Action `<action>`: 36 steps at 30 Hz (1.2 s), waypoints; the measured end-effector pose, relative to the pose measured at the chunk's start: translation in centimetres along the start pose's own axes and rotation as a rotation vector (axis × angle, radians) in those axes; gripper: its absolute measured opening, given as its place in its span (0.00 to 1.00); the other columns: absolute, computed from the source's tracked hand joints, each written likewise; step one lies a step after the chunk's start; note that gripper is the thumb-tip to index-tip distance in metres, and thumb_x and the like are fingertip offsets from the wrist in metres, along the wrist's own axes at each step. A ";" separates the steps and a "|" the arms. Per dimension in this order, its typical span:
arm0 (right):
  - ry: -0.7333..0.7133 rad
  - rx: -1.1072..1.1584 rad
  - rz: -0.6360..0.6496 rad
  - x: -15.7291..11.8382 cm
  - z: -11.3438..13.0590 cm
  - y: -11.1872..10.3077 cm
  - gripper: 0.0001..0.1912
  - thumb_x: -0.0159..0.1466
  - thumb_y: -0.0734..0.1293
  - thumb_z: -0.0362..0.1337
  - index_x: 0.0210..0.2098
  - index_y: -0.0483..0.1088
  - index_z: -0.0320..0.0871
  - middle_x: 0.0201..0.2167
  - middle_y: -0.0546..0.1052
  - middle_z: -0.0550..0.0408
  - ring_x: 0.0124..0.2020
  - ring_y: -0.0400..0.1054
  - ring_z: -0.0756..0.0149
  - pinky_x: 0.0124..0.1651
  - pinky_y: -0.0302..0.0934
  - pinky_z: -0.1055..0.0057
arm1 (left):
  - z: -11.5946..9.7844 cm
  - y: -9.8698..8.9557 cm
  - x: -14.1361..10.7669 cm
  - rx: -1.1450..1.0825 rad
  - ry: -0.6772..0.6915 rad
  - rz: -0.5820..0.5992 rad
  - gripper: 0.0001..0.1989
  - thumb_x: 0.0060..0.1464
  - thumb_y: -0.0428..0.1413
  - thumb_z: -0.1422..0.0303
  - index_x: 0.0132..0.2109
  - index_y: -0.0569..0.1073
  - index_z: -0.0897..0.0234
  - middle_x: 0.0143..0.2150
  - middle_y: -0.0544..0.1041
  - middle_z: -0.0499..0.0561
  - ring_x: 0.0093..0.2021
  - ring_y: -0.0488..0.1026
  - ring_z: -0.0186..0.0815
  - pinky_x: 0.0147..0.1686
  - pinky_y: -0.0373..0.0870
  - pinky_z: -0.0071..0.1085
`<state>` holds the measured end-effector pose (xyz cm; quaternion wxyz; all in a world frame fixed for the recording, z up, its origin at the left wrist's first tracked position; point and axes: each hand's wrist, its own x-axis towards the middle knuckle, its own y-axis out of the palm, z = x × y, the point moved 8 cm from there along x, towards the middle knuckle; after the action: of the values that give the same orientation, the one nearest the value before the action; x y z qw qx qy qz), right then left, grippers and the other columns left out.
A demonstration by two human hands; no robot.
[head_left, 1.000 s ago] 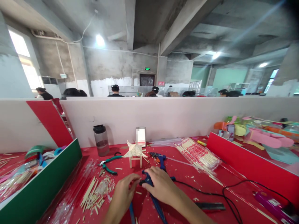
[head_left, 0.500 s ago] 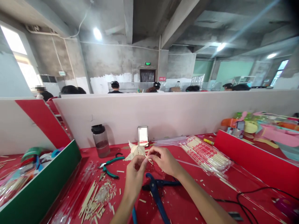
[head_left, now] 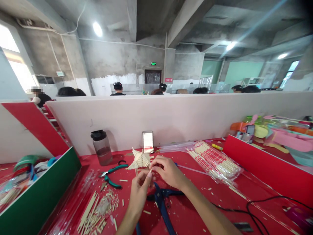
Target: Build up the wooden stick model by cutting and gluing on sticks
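Note:
My left hand (head_left: 140, 191) and my right hand (head_left: 170, 173) meet in front of me above the red table, fingertips pinched together around a short wooden stick (head_left: 151, 170). Only a small pale tip of it shows between the fingers. Just behind them stands a star-shaped model of pale wooden sticks (head_left: 141, 160), apart from my left hand as far as I can see. Beneath my wrists lies a blue-handled cutter (head_left: 161, 200), partly covered by my forearms. Green-handled pliers (head_left: 113, 170) rest open to the left of my hands.
Cut sticks and scraps (head_left: 100, 209) are heaped at left, near a green divider (head_left: 49, 186). A water bottle (head_left: 101, 148) and a phone (head_left: 148, 142) stand by the white partition (head_left: 195, 117). Bagged sticks (head_left: 217, 160) lie at right, with a black cable (head_left: 249, 204) before a red divider (head_left: 266, 169).
The view has shifted slightly. My hands stay pinched together but have turned the short stick; the loose stick ends that stuck out beside the fingers are now mostly hidden.

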<state>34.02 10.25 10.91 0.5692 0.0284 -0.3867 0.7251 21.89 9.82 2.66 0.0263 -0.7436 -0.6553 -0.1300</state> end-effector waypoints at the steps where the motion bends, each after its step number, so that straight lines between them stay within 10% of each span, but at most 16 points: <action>1: 0.000 -0.007 -0.011 0.0 -0.1 0.0 0.07 0.66 0.65 0.30 0.35 0.75 0.43 0.35 0.76 0.55 0.38 0.70 0.66 0.44 0.63 0.71 | 0.2 -0.1 0.0 -0.011 -0.003 -0.011 0.18 0.57 0.58 0.54 0.34 0.74 0.66 0.27 0.71 0.46 0.26 0.65 0.30 0.29 0.63 0.24; 10: 0.079 -0.143 -0.099 -0.3 -2.1 0.5 0.17 0.59 0.70 0.32 0.49 0.71 0.44 0.43 0.73 0.52 0.42 0.68 0.63 0.49 0.64 0.65 | 1.8 -0.9 0.5 -0.026 -0.067 -0.061 0.21 0.54 0.59 0.50 0.31 0.72 0.66 0.25 0.71 0.46 0.25 0.65 0.29 0.26 0.61 0.23; 36: 0.065 -0.161 -0.144 -0.7 -2.7 1.7 0.12 0.63 0.64 0.28 0.45 0.72 0.44 0.40 0.77 0.51 0.38 0.71 0.64 0.45 0.66 0.68 | 4.0 -1.1 1.9 -0.122 -0.144 -0.136 0.23 0.48 0.62 0.48 0.32 0.75 0.67 0.21 0.69 0.44 0.21 0.64 0.27 0.22 0.58 0.22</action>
<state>33.89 11.24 7.80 0.6326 -0.0131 -0.4218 0.6494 21.66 12.62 -0.95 -0.0752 -0.7051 -0.6953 -0.1174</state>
